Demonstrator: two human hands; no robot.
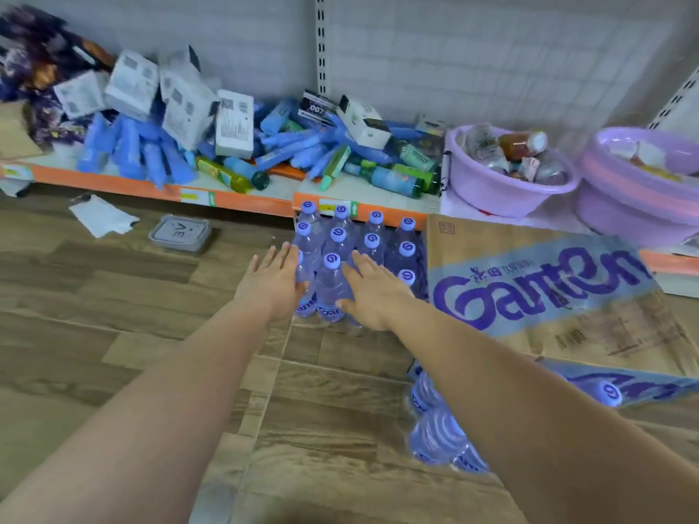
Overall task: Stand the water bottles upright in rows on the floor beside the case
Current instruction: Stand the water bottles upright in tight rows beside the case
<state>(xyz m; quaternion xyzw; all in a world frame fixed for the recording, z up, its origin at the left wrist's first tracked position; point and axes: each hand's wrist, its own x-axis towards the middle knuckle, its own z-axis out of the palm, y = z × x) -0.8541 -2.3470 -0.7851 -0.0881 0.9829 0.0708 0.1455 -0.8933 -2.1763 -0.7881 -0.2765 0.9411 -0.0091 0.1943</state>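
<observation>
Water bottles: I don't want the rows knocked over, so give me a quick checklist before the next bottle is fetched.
1. Standing bottles upright in rows: ok.
2. Front bottle steady between both hands: cannot tell.
3. Left hand free, fingers spread: ok.
4. Right hand free, open flat: ok.
5. Bare floor in front for another row: ok.
6. More bottles within reach by the case: ok, lying under the right forearm.

Stood upright in tight rows, purple-capped water bottles [355, 255], nearest one [330, 287] between both flat palms; cardboard case [529, 285] just rightward.
</observation>
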